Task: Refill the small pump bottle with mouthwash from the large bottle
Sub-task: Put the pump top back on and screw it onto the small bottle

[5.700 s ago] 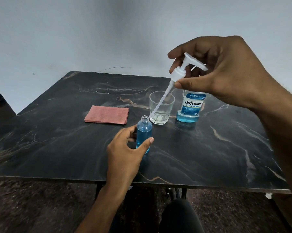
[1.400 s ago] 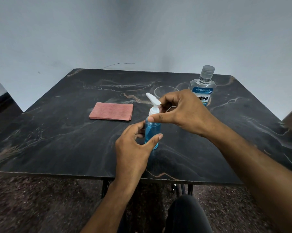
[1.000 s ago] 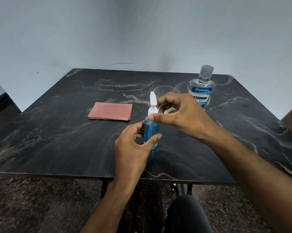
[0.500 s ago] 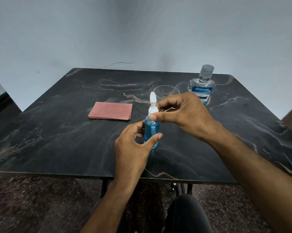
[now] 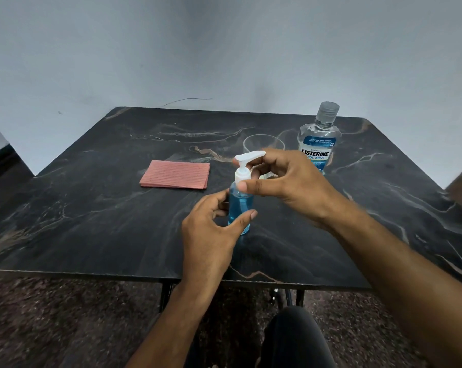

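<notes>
The small pump bottle [image 5: 239,208], full of blue liquid, stands upright near the middle of the black marble table [image 5: 91,208]. My left hand [image 5: 211,229] grips its body from the near side. The white pump head [image 5: 247,162] sits on its neck, nozzle pointing right. My right hand [image 5: 285,181] pinches the pump's collar between thumb and fingers. The large mouthwash bottle [image 5: 318,139] stands capped at the back right, apart from both hands, mostly drained, its base hidden behind my right hand.
An empty clear glass [image 5: 263,146] stands just behind my right hand, partly hidden by it. A folded pink cloth [image 5: 175,174] lies left of the small bottle. A grey wall rises behind the table. My knee [image 5: 296,338] shows below the table's front edge.
My right hand has turned the pump head on the small bottle: the nozzle pointed toward me and now points right. Earlier the pump was held above the open bottle. My left hand kept its grip.
</notes>
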A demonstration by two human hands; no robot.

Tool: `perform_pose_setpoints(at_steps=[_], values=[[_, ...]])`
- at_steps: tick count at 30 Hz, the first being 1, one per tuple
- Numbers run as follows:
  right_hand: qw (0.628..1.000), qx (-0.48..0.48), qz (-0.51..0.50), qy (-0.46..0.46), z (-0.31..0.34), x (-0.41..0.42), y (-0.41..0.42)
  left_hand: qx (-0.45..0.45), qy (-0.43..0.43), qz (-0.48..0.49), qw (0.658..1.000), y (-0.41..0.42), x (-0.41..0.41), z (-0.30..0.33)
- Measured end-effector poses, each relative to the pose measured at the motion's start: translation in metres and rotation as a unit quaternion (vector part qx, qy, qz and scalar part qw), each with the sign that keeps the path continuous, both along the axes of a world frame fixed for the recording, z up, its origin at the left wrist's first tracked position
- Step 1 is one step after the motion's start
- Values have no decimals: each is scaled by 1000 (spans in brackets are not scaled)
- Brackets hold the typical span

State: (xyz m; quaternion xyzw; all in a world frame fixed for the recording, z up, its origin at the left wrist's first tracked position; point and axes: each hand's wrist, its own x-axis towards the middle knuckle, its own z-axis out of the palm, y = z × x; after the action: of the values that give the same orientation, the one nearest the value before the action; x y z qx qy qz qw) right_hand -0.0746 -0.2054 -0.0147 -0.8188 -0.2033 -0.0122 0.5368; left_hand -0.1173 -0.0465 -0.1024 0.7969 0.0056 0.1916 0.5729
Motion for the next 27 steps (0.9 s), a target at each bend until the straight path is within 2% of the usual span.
perform_pose_setpoints(at_steps=[4,10,23,27], values=[[996,71,28,42,-1,2,-3,-3,3,1,1000,-1,2,-1],[991,119,38,55,-6,4,-2,5,4,8,1000,0,1,-1],[999,19,-42,-14,-6,1,9,0,8,2,1000,-1,0,1],[999,-28,-10,10,-4,-2,5,11,-5,1,1000,-1,0,1]])
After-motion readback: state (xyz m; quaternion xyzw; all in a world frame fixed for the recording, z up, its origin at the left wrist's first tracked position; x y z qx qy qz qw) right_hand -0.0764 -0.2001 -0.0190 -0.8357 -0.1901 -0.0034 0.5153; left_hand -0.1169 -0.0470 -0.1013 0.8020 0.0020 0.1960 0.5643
